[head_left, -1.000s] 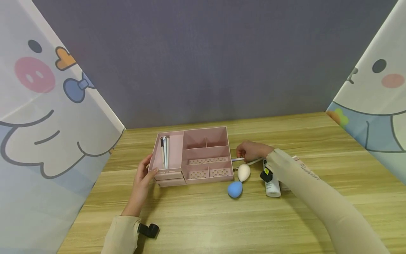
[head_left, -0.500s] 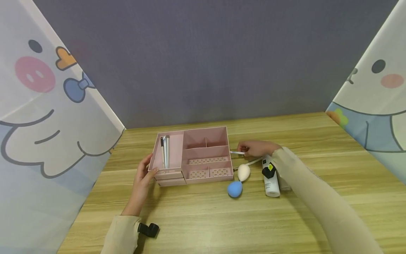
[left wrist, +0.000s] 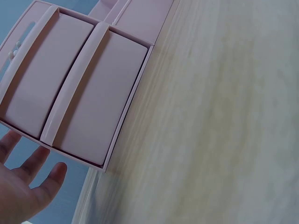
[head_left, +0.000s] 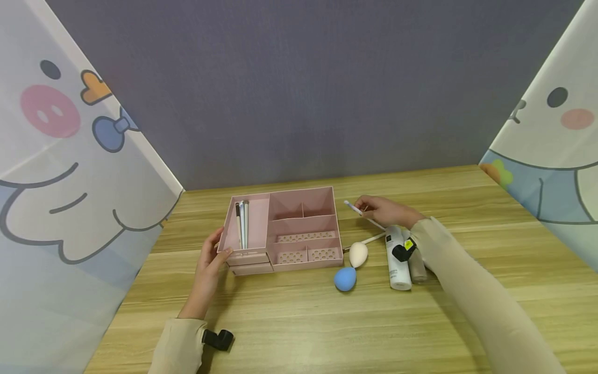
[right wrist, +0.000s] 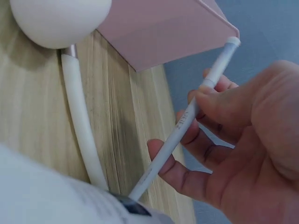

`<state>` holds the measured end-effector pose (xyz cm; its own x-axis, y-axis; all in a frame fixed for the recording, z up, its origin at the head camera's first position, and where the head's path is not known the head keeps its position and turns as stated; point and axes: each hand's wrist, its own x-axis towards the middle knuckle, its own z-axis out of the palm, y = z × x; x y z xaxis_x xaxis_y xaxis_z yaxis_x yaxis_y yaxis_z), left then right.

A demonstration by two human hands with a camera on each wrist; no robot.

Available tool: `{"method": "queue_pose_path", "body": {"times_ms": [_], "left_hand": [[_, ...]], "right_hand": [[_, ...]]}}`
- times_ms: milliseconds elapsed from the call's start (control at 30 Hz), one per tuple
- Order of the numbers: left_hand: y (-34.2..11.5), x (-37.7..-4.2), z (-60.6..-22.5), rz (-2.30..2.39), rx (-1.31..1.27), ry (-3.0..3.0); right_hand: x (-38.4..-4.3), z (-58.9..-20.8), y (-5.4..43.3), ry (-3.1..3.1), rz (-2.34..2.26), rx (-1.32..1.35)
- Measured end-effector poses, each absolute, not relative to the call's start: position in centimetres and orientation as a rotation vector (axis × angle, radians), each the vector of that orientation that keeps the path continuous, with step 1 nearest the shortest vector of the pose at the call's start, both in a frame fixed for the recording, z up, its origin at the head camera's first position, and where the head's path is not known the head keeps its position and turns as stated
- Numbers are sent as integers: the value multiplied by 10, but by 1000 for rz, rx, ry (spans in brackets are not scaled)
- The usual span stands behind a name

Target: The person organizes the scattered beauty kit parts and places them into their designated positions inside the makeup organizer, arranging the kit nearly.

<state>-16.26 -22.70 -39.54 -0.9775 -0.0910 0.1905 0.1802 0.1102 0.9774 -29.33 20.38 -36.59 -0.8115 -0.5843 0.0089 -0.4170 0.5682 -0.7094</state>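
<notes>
My right hand (head_left: pixel 389 212) pinches a slim white makeup brush (right wrist: pixel 180 128) between thumb and fingers, right of the pink organizer (head_left: pixel 306 196). Its pale bluish end points up and to the left. In the right wrist view, the handle's lower end passes behind a white bottle. At the organizer's front left corner rests my left hand (head_left: pixel 210 262), thumb on the rim and fingers along the side. The left wrist view shows those fingers (left wrist: pixel 51 182) loosely spread by the drawer unit; the thumb is out of view there. Several brushes (head_left: pixel 243 226) lie in the left tray.
Another white-handled brush (head_left: pixel 375 238) lies on the wooden table (head_left: pixel 299 322), partly behind a white egg-shaped sponge (head_left: pixel 358 254). A blue sponge (head_left: pixel 345 279) sits in front. The white bottle (head_left: pixel 398 267) and a beige tube (head_left: pixel 418 267) lie below the right wrist.
The right hand has lifted the brush from beside the organizer and moved slightly back and right, tilting the brush's tip up. The left hand stays at the organizer's corner.
</notes>
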Motion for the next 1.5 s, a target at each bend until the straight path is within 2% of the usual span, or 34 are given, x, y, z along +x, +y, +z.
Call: {"method": "queue_pose_path", "body": {"times_ms": [767,1500], "left_hand": [[-226,-162,-396,-1969,-93,-2167],[-227,-163,-395,-1958,-72,-2199]], "right_hand": [[-281,-359,203,2037,-1996,-352],[-272,-359,192,1658,-2203,-228]]}}
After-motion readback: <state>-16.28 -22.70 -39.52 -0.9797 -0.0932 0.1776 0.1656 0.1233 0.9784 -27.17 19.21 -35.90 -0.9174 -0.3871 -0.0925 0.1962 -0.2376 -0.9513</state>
